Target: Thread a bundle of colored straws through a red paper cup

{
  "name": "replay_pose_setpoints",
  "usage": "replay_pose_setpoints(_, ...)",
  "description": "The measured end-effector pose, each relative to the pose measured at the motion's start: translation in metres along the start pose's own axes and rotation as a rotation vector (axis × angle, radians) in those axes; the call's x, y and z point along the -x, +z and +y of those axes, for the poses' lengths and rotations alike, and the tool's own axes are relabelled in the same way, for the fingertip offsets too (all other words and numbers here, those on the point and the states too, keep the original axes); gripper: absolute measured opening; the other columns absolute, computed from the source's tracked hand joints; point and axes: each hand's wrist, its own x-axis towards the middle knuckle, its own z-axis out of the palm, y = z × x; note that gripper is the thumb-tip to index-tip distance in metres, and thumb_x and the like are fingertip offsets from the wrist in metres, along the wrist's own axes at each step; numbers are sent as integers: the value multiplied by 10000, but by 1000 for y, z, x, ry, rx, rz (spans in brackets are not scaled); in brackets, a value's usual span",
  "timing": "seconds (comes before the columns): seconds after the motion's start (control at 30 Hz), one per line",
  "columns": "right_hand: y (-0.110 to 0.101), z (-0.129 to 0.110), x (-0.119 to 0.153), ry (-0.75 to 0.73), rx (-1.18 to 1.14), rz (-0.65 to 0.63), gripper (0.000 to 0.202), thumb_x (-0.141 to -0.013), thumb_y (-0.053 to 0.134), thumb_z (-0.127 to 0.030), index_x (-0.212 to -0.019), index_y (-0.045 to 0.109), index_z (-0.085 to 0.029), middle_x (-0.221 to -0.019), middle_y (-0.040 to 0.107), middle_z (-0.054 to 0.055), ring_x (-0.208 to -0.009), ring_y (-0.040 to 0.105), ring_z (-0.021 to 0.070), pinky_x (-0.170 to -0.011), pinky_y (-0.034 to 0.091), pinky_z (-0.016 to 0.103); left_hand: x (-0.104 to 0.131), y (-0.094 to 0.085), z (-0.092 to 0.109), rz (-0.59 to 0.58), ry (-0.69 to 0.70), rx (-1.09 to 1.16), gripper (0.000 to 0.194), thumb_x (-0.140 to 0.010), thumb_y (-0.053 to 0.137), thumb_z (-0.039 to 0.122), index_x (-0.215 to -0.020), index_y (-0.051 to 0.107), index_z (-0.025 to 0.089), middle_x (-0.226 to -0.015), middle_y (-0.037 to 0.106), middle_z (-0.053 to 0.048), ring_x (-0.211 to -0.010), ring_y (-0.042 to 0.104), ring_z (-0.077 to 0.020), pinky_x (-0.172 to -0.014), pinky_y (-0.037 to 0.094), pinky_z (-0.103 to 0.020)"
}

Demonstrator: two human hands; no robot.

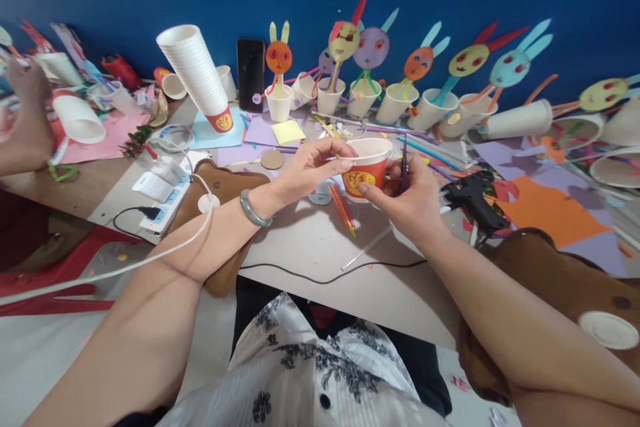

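A red and white paper cup [366, 170] with a yellow emblem is held upright above the table between my two hands. My left hand [323, 163] pinches its rim on the left side. My right hand [411, 203] grips the cup's right side, the thumb lying on the red wall. Dark scissors [404, 161] are also in my right hand, blades pointing up; their handles are partly hidden by the fingers. Just below the cup lie several pink, orange and yellow pipe cleaners [343, 209].
A tall leaning stack of paper cups [193, 73] stands at the back left. Several paper-rabbit cups [397, 103] line the blue wall. A black glue gun [475, 203] lies at right. A power strip [173, 200] and trailing cable are at left. Another person's hand [27, 93] shows far left.
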Motion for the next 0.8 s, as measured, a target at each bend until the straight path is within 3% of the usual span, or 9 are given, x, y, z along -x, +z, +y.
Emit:
replay_pose_setpoints(0.27,-1,6,-2,-16,11,-8,586,-652,916,-558,-799,431,-263,-728,468,-28,-606,427,127,-527,383,327,-2,-4,-2,-51,29,-111,388,-896,751,554,-857,681,175,-1022,726,-68,-984,659,-172,-927,517,-329)
replay_pose_setpoints(0.8,0,-1,1,39,-49,-57,598,-640,926,-549,-799,424,-265,-714,450,-36,-592,402,121,-514,349,319,-2,-5,-1,-70,16,-75,357,-865,786,550,-872,749,194,-1091,735,-74,-1091,667,-211,-1017,495,-372)
